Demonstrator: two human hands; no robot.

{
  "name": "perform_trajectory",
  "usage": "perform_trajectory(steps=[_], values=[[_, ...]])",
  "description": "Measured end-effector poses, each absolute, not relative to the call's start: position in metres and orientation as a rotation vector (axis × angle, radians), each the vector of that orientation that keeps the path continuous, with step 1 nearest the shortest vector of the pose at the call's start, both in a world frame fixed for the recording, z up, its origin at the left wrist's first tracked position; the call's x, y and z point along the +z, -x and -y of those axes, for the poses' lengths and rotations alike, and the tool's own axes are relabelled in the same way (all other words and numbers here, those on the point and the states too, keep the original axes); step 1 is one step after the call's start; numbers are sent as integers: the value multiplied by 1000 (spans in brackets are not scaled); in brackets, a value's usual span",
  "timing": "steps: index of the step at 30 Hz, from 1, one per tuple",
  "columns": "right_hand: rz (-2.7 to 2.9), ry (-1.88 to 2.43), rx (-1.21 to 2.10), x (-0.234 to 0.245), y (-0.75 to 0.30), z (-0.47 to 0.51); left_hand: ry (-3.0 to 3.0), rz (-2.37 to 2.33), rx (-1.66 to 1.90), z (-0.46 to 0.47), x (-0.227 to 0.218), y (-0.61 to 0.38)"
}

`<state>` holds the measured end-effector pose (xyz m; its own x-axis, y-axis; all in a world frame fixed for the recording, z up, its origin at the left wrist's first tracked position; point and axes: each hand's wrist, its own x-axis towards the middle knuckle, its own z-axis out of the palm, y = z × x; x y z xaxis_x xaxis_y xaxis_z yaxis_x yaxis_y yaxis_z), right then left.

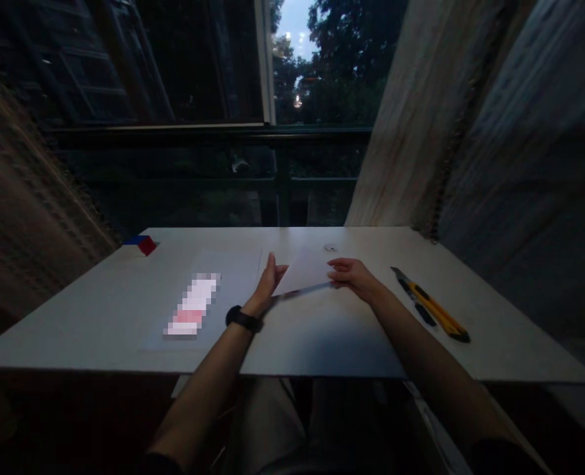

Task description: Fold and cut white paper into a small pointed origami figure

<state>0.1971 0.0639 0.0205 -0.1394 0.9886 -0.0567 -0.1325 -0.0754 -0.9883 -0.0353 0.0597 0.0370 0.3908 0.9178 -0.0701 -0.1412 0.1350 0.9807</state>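
A sheet of white paper (305,269) is lifted off the white table (322,330) between both my hands. My left hand (267,284), with a black watch on its wrist, holds the paper's left edge with fingers closed against it. My right hand (354,274) pinches the paper's right edge. The paper tilts up toward the far side.
A yellow and black utility knife (433,307) lies to the right of my right arm. A larger pale sheet (213,290) with a blurred patch lies left. A red and blue block (144,244) sits at the far left corner. Curtains hang on both sides of a dark window.
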Motion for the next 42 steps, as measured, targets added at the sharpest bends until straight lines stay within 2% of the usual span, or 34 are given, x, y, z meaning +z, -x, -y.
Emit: perform_trajectory(steps=[7, 15, 25, 37, 42], values=[[1248, 1099, 1268, 25, -186, -65, -1331, -840, 770, -48, 42, 41], [1362, 1080, 1388, 31, -203, -63, -1382, -982, 840, -47, 43, 43], [1509, 1201, 1259, 39, -207, -60, -1448, -1019, 815, -52, 38, 44], [1131, 1160, 1090, 33, -205, -68, -1217, -975, 1090, -55, 39, 42], [1193, 1102, 1241, 36, -162, -59, -1301, -908, 983, -52, 40, 41]])
